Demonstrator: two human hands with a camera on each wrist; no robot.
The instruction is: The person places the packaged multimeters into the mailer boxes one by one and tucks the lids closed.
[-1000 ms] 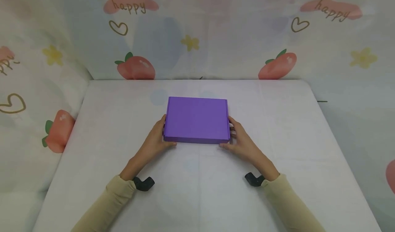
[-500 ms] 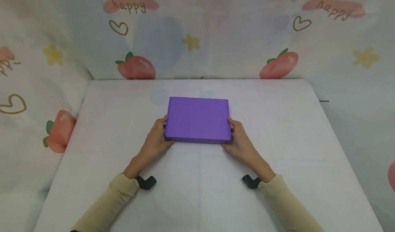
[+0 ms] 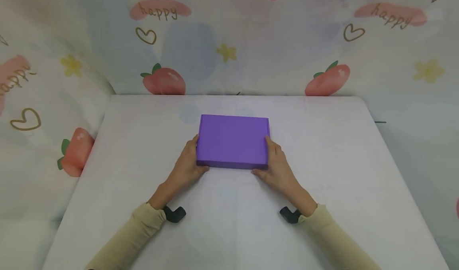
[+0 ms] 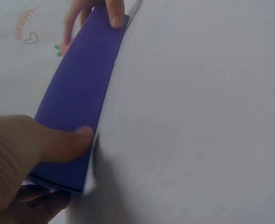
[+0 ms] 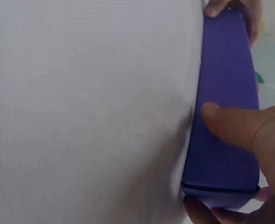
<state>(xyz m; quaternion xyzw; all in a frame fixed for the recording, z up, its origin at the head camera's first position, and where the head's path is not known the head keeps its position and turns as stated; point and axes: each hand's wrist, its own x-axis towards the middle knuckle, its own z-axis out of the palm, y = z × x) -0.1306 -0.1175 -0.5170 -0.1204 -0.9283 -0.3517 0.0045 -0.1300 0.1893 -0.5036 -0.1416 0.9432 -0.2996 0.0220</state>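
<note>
A flat purple cardboard box, its lid closed, lies on the white-covered table in the middle of the head view. My left hand grips its left end, thumb on the front side and fingers along the left side. At the other end my right hand holds it the same way, with the index finger up at the top edge. In the left wrist view the thumb presses the front of the box. The right wrist view shows the right thumb on that same front of the box; some fingertips are hidden behind it.
The white cloth-covered table spreads around the box on all sides. Behind it and to the left hangs a printed curtain with strawberries, hearts and flowers. A black curved piece sticks out at each cuff.
The head view has shifted slightly. Both hands stay at the ends of the box, and the right hand has moved in closer against its right side. The box stays almost in place.
</note>
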